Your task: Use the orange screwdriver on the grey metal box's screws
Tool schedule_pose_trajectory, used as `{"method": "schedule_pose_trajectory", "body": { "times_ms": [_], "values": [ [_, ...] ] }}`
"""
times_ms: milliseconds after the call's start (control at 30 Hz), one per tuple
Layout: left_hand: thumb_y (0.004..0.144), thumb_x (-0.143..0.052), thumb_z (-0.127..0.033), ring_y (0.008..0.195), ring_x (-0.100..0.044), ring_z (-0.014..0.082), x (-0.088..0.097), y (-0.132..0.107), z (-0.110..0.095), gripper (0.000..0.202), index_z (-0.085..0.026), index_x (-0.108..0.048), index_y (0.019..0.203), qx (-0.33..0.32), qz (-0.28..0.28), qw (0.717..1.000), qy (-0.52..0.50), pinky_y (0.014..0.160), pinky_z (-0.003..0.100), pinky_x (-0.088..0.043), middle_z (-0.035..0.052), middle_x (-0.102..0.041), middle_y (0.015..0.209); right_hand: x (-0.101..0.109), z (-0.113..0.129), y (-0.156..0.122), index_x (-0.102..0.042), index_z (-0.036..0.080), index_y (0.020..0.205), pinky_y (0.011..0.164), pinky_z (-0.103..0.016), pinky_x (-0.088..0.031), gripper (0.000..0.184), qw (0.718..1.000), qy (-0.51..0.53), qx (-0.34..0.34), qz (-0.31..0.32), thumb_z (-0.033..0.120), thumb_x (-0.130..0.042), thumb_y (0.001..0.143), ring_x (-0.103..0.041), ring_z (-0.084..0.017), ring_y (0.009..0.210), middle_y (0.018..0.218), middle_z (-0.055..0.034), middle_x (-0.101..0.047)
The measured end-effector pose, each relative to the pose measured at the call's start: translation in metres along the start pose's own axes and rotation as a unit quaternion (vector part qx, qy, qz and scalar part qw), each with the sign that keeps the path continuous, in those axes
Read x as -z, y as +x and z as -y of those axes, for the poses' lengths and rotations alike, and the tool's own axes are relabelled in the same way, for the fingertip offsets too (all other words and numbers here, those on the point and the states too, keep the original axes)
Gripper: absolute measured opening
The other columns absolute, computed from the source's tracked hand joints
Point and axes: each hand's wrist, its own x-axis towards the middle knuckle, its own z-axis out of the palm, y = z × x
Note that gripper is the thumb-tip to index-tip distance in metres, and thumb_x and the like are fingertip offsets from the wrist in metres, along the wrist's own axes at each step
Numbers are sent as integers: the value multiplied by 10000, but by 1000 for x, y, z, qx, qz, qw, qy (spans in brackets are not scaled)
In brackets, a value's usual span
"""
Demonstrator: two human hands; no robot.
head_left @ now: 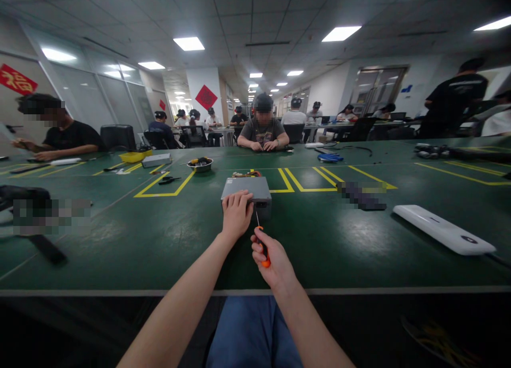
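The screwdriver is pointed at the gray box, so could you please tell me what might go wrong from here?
If the screwdriver in the right hand slips, it might jab the left hand close by. Only that hand visibly steadies the gray box, so a hard push could slide it. Sliding away, it may press on the cables at its far side.

Forearms (190,296) angled inward, left grip (237,215) palm-down, right grip (273,257) curled

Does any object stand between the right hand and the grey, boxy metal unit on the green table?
Only the orange and black screwdriver held in the right hand, pointing toward the metal unit. No other obstacle is visible; the left hand rests on the unit.
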Motion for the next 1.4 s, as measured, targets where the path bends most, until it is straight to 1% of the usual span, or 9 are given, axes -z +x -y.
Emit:
{"method": "schedule_pose_trajectory", "body": {
  "times_ms": [100, 333, 433, 533, 800, 933, 1067, 1300, 1400],
  "values": [
    [880, -449, -257, 1154, -468, 208, 0, 0, 0, 232, -238, -531, 1096, 0, -1, 1000, -2, 1006, 409, -265, 51, -569, 1220, -1, 1, -1, -532, 99, 648, 277, -78, -249, 239, 1000, 1, -3, -4, 116, -472, 879, -396, -6, 370, 572, 1, -525],
    [878, -455, -257, 1151, -470, 203, -2, 0, 1, 228, -243, -534, 1091, 2, -7, 1000, -4, 1002, 403, -272, 47, -573, 1213, -2, 3, -3, -594, 57, 793, 298, -88, -309, 337, 999, -6, -40, 21, 221, -343, 946, -413, -23, 383, 570, -20, -524],
    [886, -440, -257, 1152, -470, 199, -2, 0, 0, 223, -242, -535, 1088, 3, -6, 1000, -4, 1003, 399, -271, 46, -574, 1210, -1, 0, -1, -579, 91, 760, 282, -88, -283, 238, 1000, -6, -12, 12, 228, -451, 907, -389, -20, 367, 567, -5, -525],
    [888, -442, -269, 1150, -472, 198, 0, 0, 0, 226, -241, -535, 1092, 3, -4, 1000, -3, 1006, 399, -270, 49, -575, 1209, 0, -3, 1, -534, 121, 677, 282, -81, -272, 146, 1000, -6, 13, -5, 150, -613, 796, -396, -17, 374, 569, 13, -530],
    [887, -444, -274, 1157, -470, 202, 0, 0, 0, 235, -245, -534, 1103, 5, -2, 1000, -4, 1010, 406, -271, 52, -571, 1215, -3, 2, -5, -583, 84, 719, 338, -96, -359, 284, 999, -7, -35, 5, 217, -428, 915, -451, -33, 409, 573, -26, -536],
    [888, -441, -271, 1149, -476, 206, 0, 0, 0, 234, -242, -539, 1099, 7, -1, 1000, -2, 1007, 410, -273, 58, -576, 1209, -2, 0, -2, -587, 90, 734, 303, -92, -300, 208, 1000, -5, -22, 10, 244, -535, 864, -403, -21, 377, 565, -8, -519],
    [889, -441, -269, 1149, -478, 200, 0, 0, 0, 229, -241, -538, 1095, 5, 1, 1000, 3, 1006, 401, -277, 50, -576, 1212, 1, -3, 2, -530, 120, 654, 293, -82, -268, 167, 1000, -2, 10, -2, 152, -655, 760, -388, -9, 374, 566, 15, -518],
    [889, -443, -266, 1160, -469, 200, -1, 1, 2, 225, -235, -538, 1090, 3, -2, 1000, 5, 1009, 403, -275, 52, -573, 1215, -1, 4, -1, -596, 70, 771, 329, -80, -336, 251, 999, -3, -44, 16, 216, -444, 908, -419, -13, 394, 583, -13, -526],
    [885, -448, -265, 1158, -472, 200, -2, 0, 2, 227, -237, -539, 1091, 4, -4, 1000, 4, 1010, 403, -277, 51, -574, 1214, -1, 4, -2, -607, 71, 794, 307, -81, -312, 227, 999, -6, -41, 24, 222, -470, 895, -421, -22, 396, 578, -12, -522]
  ]
}}
